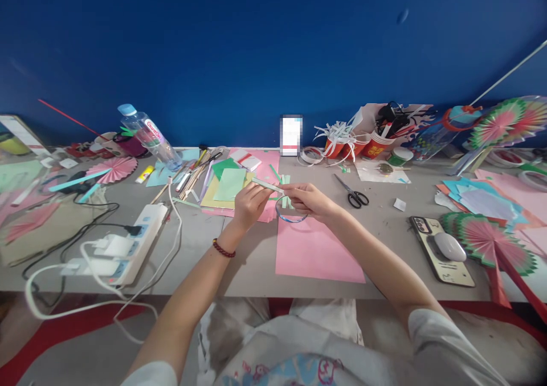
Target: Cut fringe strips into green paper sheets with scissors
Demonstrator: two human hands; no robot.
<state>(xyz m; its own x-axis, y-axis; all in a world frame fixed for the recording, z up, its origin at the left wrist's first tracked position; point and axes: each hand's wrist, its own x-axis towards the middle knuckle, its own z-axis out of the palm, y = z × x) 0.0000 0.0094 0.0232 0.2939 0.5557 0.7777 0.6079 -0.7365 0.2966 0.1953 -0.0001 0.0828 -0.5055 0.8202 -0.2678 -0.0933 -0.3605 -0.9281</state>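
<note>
Over the middle of the table, a narrow pale strip point(267, 185) stretches between my two hands. My left hand point(251, 203) has its fingers closed on the strip's left part. At the strip's right end, my right hand point(308, 199) pinches it between thumb and fingers. A thin bluish ring point(292, 219), perhaps a tape roll, hangs just below my right hand; how it is held is hidden. Pink paper point(318, 252) lies flat beneath. Light green strips point(286, 187) lie behind my hands, beside a pale green sheet point(229, 185).
Black-handled scissors point(357, 198) lie right of my hands. A phone point(442, 255) with a white mouse point(450, 247) sits farther right. At left are a power strip point(141, 246) with loose cables and a leaning bottle point(151, 138). Red cups point(376, 146) stand at the back.
</note>
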